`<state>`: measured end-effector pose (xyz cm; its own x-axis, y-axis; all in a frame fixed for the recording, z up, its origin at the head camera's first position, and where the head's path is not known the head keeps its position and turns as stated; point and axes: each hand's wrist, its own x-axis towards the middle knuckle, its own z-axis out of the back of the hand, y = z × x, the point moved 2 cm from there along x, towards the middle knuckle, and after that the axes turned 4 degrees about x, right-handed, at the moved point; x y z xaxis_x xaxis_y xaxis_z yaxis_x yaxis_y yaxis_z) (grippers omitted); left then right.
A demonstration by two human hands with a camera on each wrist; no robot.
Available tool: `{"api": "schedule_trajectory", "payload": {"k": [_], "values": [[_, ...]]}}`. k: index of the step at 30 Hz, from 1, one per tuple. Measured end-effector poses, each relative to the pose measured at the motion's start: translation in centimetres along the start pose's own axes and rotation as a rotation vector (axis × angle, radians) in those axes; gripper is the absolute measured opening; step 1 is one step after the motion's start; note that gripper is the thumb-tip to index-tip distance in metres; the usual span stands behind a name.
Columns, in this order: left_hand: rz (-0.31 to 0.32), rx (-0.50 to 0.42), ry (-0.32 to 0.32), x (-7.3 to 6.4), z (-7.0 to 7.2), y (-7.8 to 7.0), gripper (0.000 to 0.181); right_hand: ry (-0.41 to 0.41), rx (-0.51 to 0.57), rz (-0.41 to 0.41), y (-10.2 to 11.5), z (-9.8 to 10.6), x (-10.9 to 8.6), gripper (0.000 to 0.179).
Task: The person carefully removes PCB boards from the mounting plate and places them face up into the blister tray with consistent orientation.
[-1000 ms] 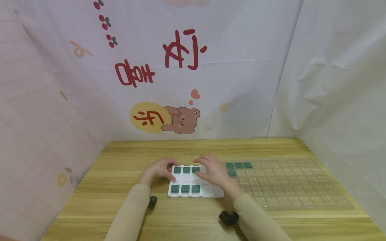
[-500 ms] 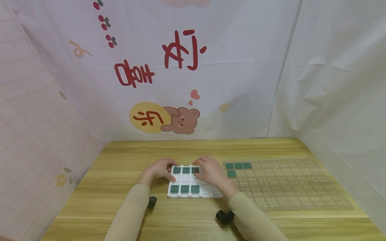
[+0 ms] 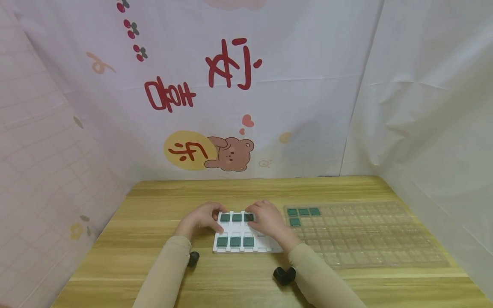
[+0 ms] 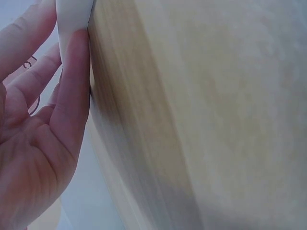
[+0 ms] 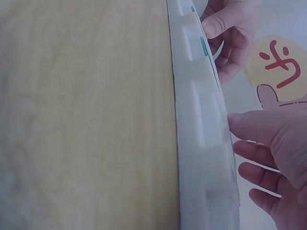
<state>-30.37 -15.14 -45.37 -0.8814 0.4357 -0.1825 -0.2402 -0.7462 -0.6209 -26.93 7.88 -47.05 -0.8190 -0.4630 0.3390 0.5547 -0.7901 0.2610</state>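
Note:
In the head view a white slotted tray (image 3: 239, 229) lies on the table, with green square chips (image 3: 235, 242) in two rows at its left part. My left hand (image 3: 204, 217) grips the tray's left end, thumb on top; the left wrist view shows fingers against its edge. My right hand (image 3: 267, 218) reaches over the tray. Its thumb and forefinger close about the edges of the third chip (image 3: 249, 217) in the far row. The right wrist view shows the right hand (image 5: 280, 148) beyond the tray's side, where that chip is hidden.
To the right lies a clear compartment tray (image 3: 362, 235), with several green chips (image 3: 304, 211) in its far-left corner. White printed cloth (image 3: 300, 98) hangs behind the wooden table (image 3: 215, 282). A black wrist device (image 3: 284, 276) sits below the right forearm.
My right hand has shifted slightly left, its thumb and forefinger staying around the third chip. The left hand keeps its hold. The whole head view drifts slightly.

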Motion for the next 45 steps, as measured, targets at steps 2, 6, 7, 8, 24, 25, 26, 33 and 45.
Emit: {"api": "schedule_trajectory", "payload": {"k": [2, 6, 7, 8, 24, 25, 26, 33, 45], "values": [[0.001, -0.002, -0.001, -0.01, 0.01, -0.01, 0.056, -0.002, -0.001, -0.001, 0.01, -0.06, 0.03, 0.036], [0.004, -0.008, -0.002, -0.04, 0.03, -0.02, 0.056, -0.001, -0.002, -0.009, 0.01, -0.16, 0.08, 0.036], [0.005, -0.009, -0.002, -0.06, 0.03, -0.01, 0.056, -0.001, -0.002, -0.011, 0.01, -0.17, 0.08, 0.036], [0.005, -0.012, -0.002, -0.07, 0.02, 0.00, 0.056, 0.001, -0.002, -0.014, 0.01, -0.16, 0.10, 0.036], [0.016, -0.022, 0.000, -0.05, -0.02, -0.01, 0.056, 0.054, -0.087, -0.055, 0.45, -0.01, 0.46, 0.032], [0.019, -0.026, 0.001, -0.06, -0.02, 0.00, 0.056, 0.056, -0.083, -0.060, 0.46, -0.02, 0.47, 0.031], [0.022, -0.029, 0.002, -0.06, -0.03, 0.01, 0.056, 0.056, -0.079, -0.063, 0.48, -0.02, 0.47, 0.031], [0.027, -0.033, 0.007, -0.08, -0.05, 0.06, 0.055, 0.073, -0.081, -0.068, 0.51, -0.02, 0.63, 0.030], [0.029, -0.023, 0.012, -0.07, 0.03, -0.10, 0.054, 0.084, -0.063, -0.068, 0.55, 0.16, 0.99, 0.028]]}}
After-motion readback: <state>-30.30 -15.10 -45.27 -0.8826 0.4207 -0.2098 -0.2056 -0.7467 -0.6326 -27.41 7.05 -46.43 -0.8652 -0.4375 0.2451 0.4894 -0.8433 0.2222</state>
